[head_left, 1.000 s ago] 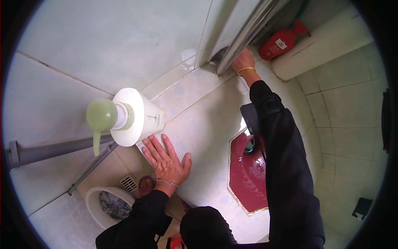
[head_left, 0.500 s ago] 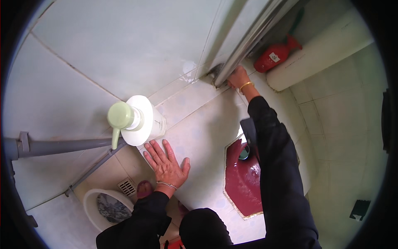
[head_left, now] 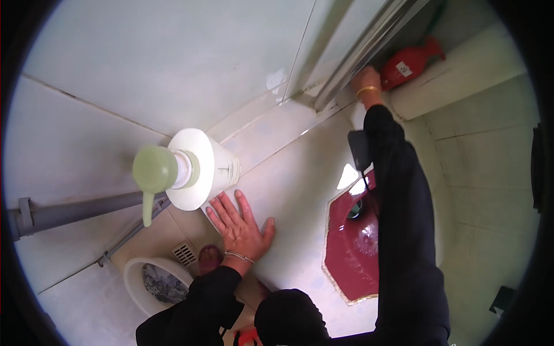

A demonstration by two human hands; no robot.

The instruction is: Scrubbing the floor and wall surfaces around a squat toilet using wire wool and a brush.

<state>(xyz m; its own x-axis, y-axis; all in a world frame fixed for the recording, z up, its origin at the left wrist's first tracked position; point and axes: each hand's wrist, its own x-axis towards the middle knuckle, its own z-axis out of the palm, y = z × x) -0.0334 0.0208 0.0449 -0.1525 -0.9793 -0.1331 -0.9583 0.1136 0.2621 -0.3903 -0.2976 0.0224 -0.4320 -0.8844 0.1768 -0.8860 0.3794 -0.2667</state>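
My left hand (head_left: 239,228) lies flat on the pale tiled surface with its fingers spread, holding nothing. Its fingertips almost touch a white pump bottle (head_left: 202,167) with a pale green pump head (head_left: 154,170). My right hand (head_left: 366,78), with a gold bangle on the wrist, reaches far out to the foot of a shiny metal door frame (head_left: 360,52). Its fingers are pressed against the frame and hidden from me. A red bottle (head_left: 410,60) lies just right of that hand.
A dark red squat toilet pan (head_left: 355,254) lies under my right arm. A grey pipe (head_left: 75,210) runs at the left. Below the pump bottle are a floor drain (head_left: 184,252) and a white bowl (head_left: 156,282). A raised pale tiled step (head_left: 461,75) sits at the upper right.
My right hand has stayed at the foot of the metal frame while the view shifted, and the red bottle is now close beside it. My left hand has stayed flat on the tile.
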